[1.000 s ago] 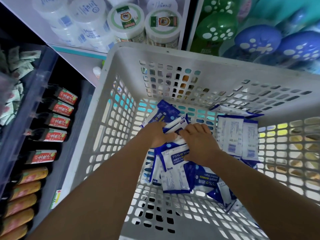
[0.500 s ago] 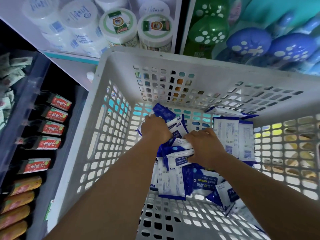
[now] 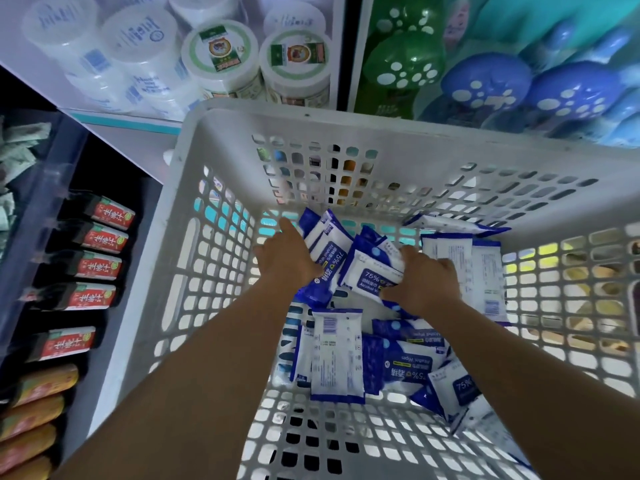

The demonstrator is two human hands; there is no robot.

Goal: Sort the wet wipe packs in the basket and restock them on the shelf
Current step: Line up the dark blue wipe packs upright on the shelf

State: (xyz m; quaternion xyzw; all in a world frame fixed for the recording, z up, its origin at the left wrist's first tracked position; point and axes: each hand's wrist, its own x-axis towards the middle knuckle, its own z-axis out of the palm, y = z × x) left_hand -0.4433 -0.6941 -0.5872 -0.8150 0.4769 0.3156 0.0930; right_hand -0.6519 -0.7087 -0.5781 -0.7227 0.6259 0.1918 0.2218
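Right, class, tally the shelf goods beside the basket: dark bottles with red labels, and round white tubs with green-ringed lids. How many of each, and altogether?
Dark bottles with red labels: 5
Round white tubs with green-ringed lids: 2
Total: 7

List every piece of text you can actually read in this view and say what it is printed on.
"75%" and "Alcohol W…", cut off by the right hand: on the wet wipe pack it grips.
"75%": on the pack beside the left hand.
"Alcohol Wipes" and "75%", upside down: on a pack lower in the basket.
"75%": on a pack near the right arm.
Red bottle labels: Chinese characters, too blurred.
Round tub lids: unreadable.
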